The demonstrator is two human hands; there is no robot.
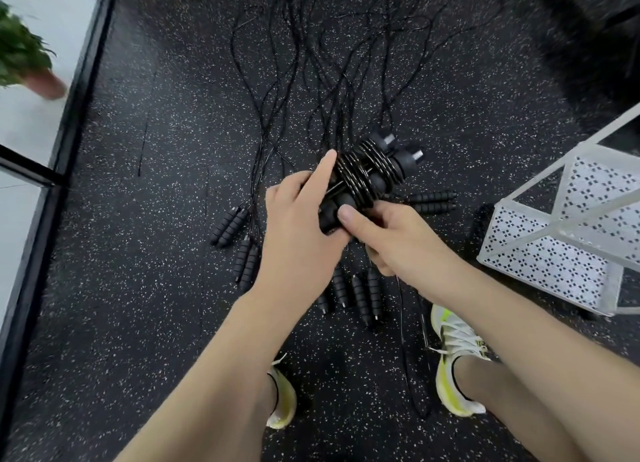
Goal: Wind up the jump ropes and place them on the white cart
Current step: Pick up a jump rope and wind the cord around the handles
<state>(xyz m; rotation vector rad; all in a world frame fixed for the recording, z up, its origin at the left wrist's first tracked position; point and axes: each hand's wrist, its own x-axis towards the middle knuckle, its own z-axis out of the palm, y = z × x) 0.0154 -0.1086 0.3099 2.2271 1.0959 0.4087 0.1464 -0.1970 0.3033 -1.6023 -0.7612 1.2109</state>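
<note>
A wound jump rope (367, 174), its black cord coiled round its two black handles, is held above the floor at the middle. My left hand (301, 219) grips its near end, index finger stretched along the coils. My right hand (388, 236) holds the same end from the right, thumb pressed on a handle. Several unwound black jump ropes (325, 80) lie on the floor beyond, their foam handles (230, 226) scattered under and around my hands. The white cart (554, 233) with perforated sides stands at the right.
The floor is black speckled rubber. A potted plant (20, 56) stands at the far left behind a black frame (86, 66). My two feet in white and yellow shoes (457, 357) are below, with a loose cord running between them.
</note>
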